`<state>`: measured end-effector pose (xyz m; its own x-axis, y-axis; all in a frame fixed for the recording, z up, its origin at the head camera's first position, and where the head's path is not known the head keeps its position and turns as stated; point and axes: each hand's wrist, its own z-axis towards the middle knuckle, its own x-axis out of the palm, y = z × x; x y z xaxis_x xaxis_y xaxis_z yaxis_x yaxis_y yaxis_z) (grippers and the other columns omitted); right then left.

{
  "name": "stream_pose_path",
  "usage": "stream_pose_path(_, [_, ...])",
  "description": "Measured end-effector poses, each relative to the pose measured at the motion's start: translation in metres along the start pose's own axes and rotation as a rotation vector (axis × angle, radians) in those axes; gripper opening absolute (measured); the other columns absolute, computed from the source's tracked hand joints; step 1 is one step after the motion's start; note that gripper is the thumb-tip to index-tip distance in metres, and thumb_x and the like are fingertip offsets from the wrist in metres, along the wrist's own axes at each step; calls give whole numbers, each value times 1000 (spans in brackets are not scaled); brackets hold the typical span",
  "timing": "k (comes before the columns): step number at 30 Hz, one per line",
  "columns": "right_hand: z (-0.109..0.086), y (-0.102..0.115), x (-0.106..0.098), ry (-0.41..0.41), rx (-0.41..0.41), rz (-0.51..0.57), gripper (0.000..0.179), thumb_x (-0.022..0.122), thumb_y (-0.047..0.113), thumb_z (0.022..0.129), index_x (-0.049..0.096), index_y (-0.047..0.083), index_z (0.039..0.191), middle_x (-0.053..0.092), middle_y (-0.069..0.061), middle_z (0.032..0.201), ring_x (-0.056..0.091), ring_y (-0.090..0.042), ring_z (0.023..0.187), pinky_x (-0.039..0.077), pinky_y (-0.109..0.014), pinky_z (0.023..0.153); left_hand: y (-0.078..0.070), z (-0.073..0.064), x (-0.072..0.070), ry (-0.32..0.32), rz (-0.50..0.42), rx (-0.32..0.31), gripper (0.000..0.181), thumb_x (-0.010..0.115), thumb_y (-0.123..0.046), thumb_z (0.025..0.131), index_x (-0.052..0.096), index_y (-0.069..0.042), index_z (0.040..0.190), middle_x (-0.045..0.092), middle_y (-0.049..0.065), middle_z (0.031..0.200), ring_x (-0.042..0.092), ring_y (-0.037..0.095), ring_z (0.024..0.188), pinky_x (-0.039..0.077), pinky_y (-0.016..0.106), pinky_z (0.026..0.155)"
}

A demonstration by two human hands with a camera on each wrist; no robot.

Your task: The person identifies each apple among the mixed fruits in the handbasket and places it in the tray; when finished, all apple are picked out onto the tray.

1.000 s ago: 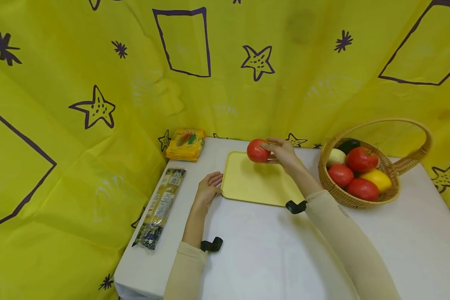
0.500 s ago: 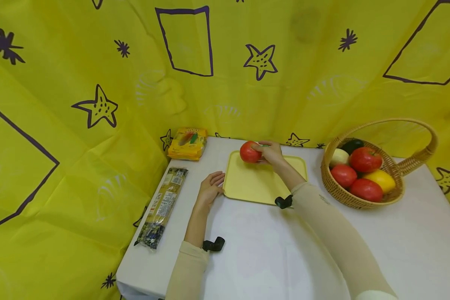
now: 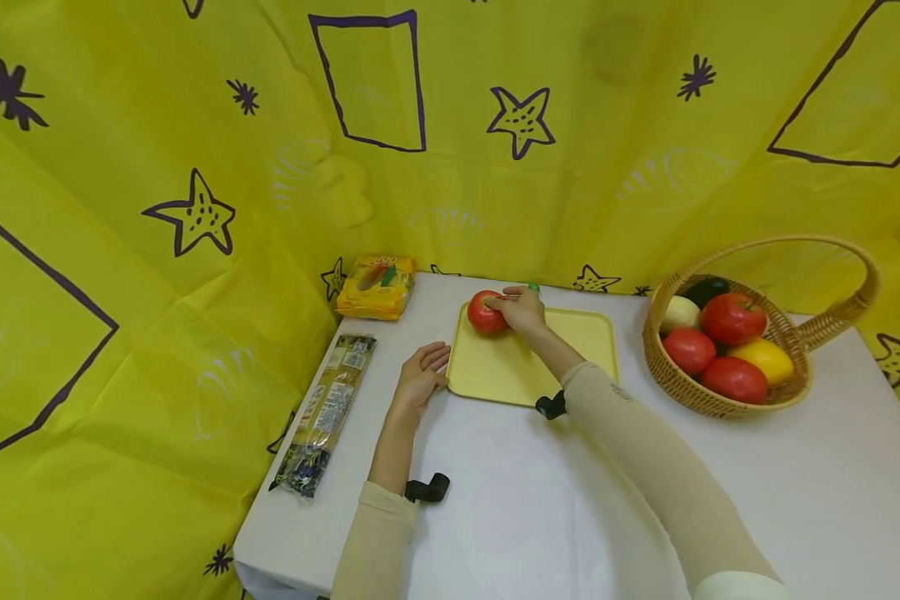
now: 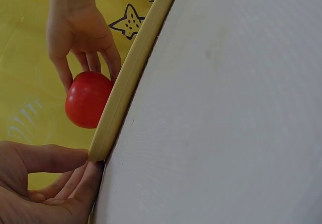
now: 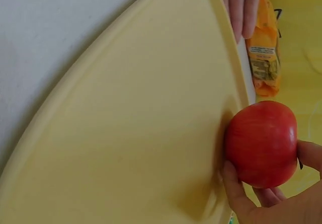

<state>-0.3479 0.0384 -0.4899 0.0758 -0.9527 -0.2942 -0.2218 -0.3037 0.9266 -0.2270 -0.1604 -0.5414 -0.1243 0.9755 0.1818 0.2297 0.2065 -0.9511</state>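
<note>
My right hand (image 3: 523,312) holds a red apple (image 3: 487,313) over the back left of a pale yellow tray (image 3: 581,350). The thumb and fingers grip its sides, and its dark stem shows in the right wrist view. I cannot tell whether the apple (image 5: 261,143) touches the tray. At the tray's near left corner, my left hand (image 3: 420,377) pinches the rim between thumb and fingers; the left wrist view shows the thumb against the rim (image 4: 121,90). A small green thing (image 3: 533,287) peeks out behind the right hand, mostly hidden.
A wicker basket (image 3: 678,387) with several fruits and vegetables stands on the right. An orange-yellow packet (image 3: 377,287) lies at the back left, and a long clear-wrapped pack (image 3: 324,415) along the table's left side. Yellow patterned cloth (image 3: 450,192) hangs behind and left.
My right hand has carried the apple left and slightly down, from above the tray's back edge to its back left corner. The left hand has stayed at the tray's edge.
</note>
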Motion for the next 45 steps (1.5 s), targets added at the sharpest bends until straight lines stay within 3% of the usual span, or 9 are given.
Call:
stream_pose_path(3, [-2,-3,-2,-15,-19,-44,65,77,33,94,56,0,146,62,-20,141,58,-32,130,54,-38,100,0,-1,2,2,0,-2,77,51,31,77,50,3,149,56,21,149,52,31,141,50,36,107])
stream_pose_path(10, [-7,-8,-19,47,13,106,75,73,32,98,39,-3,157,55,-25,146,60,-39,125,57,-48,97,2,0,5,8,10,-5,77,51,31,78,51,2,149,55,22,150,51,32,142,51,35,105])
stream_pose_path(13, [-12,-7,-29,57,12,142,71,71,30,100,41,-2,156,55,-25,144,58,-41,124,55,-49,99,1,0,5,4,13,-3,77,52,31,78,51,2,149,55,22,150,51,32,142,50,35,105])
stream_pose_path(18, [-24,2,-47,81,-23,191,65,68,25,102,43,-4,154,53,-25,148,53,-45,135,53,-51,103,-1,-2,0,-3,9,-6,77,53,30,78,51,1,149,55,21,150,51,31,142,50,36,107])
stream_pose_path(28, [-50,21,-95,128,-119,130,57,60,26,106,44,-3,152,53,-24,146,58,-38,129,56,-43,99,-3,-1,-9,-5,-4,-1,78,52,32,77,49,4,150,54,23,151,50,31,143,48,34,108])
stream_pose_path(35, [-68,26,-131,111,-97,122,56,58,28,108,44,-1,154,51,-22,152,57,-37,132,54,-41,101,-3,-2,-6,4,3,-13,78,52,31,78,48,2,150,54,21,152,50,30,143,52,29,101])
stream_pose_path(38, [-76,26,-145,88,-106,135,57,59,28,107,46,-2,153,51,-22,153,59,-34,130,55,-39,100,-2,-3,-4,9,-3,-10,77,52,31,79,48,2,150,53,21,152,50,30,143,53,23,93])
stream_pose_path(45, [-93,17,-180,21,-178,63,57,61,30,106,50,-4,149,57,-25,144,68,-10,105,58,-35,93,-2,-3,2,23,-22,-18,77,51,32,79,47,3,151,52,22,153,48,31,144,53,20,87])
